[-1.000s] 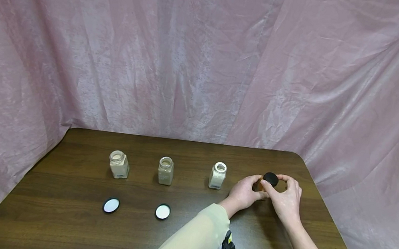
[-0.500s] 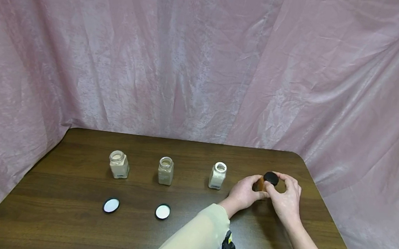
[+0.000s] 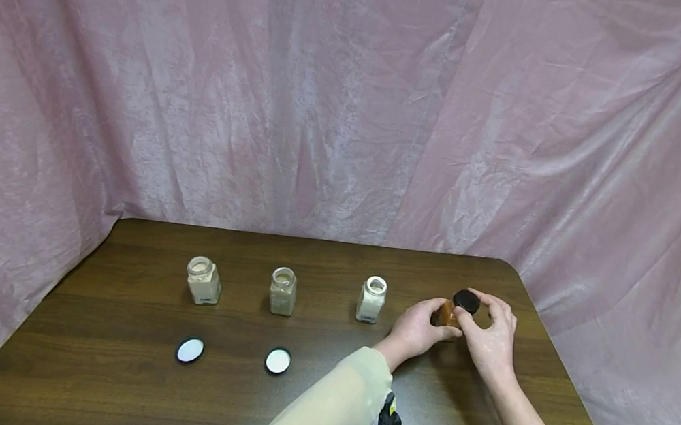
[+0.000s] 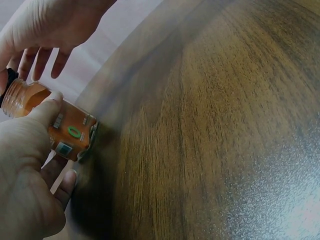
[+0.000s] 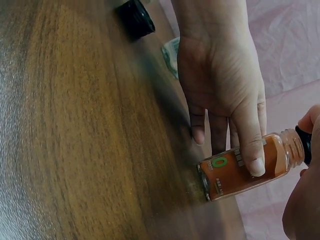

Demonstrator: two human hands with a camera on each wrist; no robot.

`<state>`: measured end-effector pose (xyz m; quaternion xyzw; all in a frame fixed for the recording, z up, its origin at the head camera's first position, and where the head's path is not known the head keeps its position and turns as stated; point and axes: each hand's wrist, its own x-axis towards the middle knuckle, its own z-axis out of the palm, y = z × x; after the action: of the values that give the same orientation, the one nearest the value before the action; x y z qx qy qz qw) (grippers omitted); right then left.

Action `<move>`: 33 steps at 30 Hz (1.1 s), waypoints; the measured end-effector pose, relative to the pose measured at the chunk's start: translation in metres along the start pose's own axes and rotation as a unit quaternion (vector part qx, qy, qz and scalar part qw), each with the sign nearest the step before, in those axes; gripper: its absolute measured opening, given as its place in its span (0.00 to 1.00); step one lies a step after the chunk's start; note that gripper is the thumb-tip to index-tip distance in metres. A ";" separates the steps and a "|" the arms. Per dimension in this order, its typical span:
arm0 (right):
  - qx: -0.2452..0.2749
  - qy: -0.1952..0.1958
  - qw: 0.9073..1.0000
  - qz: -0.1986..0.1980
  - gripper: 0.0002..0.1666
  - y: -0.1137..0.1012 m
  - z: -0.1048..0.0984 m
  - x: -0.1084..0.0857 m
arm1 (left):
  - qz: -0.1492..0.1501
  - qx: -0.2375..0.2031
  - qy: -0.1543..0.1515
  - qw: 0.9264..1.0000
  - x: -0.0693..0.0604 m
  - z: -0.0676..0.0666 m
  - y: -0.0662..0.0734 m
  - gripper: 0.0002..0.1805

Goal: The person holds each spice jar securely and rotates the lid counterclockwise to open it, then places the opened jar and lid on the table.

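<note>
On the right side of the table, my left hand (image 3: 414, 329) grips a square glass jar of orange-brown powder (image 3: 448, 314). Its thumb lies across the jar's face in the right wrist view. My right hand (image 3: 493, 343) pinches a black lid (image 3: 466, 301) between thumb and fingers. Bare threads of the jar neck (image 5: 292, 148) show below this lid (image 5: 304, 145) in the right wrist view. The left wrist view shows the jar (image 4: 70, 127) with its green mark, and part of the lid (image 4: 9, 82) at the frame's edge.
Three uncovered jars of pale powder stand in a row: left (image 3: 204, 283), middle (image 3: 283, 292) and right (image 3: 371, 301). Two black-rimmed lids, left (image 3: 189, 350) and right (image 3: 277, 361), lie white side up in front. The left sleeve (image 3: 328, 403) crosses the table (image 3: 115, 382). A pink curtain (image 3: 326, 102) hangs behind.
My right hand has moved slightly up and right with the black lid, and more of the orange-brown jar shows. The left hand stays in place.
</note>
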<state>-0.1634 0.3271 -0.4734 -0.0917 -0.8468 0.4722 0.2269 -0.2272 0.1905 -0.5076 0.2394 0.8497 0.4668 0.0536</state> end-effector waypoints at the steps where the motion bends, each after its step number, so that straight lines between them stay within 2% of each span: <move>1: 0.003 0.000 1.000 0.000 0.27 -0.001 -0.001 0.000 | 0.001 -0.001 0.000 1.000 0.000 0.000 0.000 0.25; 7: 0.022 -0.006 1.000 0.013 0.30 -0.005 -0.007 -0.002 | 0.000 -0.007 0.000 1.000 -0.001 -0.001 0.002 0.24; 14: 0.047 0.023 0.999 0.002 0.30 -0.006 -0.009 -0.004 | -0.005 -0.004 -0.001 1.000 -0.001 -0.003 0.004 0.25; 22: 0.079 0.029 0.996 0.031 0.29 -0.006 -0.012 -0.008 | -0.007 -0.002 -0.001 1.000 -0.002 -0.004 0.005 0.27; 29: 0.124 0.031 0.991 0.044 0.30 -0.007 -0.015 -0.012 | -0.008 -0.007 -0.002 1.000 -0.002 -0.002 0.003 0.36; 33: 0.178 0.046 0.981 0.058 0.32 -0.009 -0.016 -0.013 | -0.010 -0.012 -0.005 1.000 -0.002 0.000 0.004 0.46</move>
<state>-0.1439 0.3295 -0.4627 -0.1208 -0.7313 0.6229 0.2504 -0.2240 0.1909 -0.5045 0.2327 0.8463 0.4749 0.0650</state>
